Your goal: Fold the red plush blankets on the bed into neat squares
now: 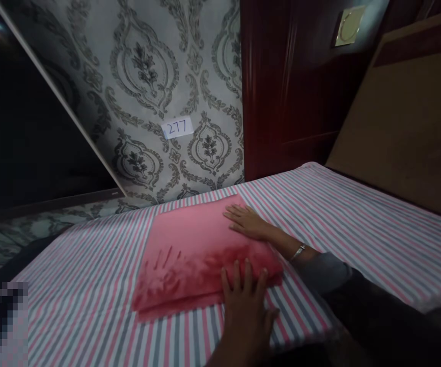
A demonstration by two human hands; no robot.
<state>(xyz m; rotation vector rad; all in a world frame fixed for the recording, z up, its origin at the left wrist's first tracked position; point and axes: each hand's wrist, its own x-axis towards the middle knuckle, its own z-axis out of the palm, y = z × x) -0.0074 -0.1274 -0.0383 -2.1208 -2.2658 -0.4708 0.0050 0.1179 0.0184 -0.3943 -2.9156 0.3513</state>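
A folded pink plush blanket (193,239) lies flat on a striped bed sheet (90,285), its near part a deeper red-pink with brushed finger marks. My right hand (247,221), with a bracelet at the wrist, rests palm down on the blanket's far right part, fingers stretched out to the left. Nearer to me, my left hand (245,300) has its fingers spread over the blanket's front right edge, thumb off to the right. Neither hand grips the cloth.
Behind the bed stands a patterned wall (147,76) with a paper marked 277 (177,127). A dark screen (33,117) leans in at the left. On the right are a dark red wooden panel (281,92) and a large brown board (407,117).
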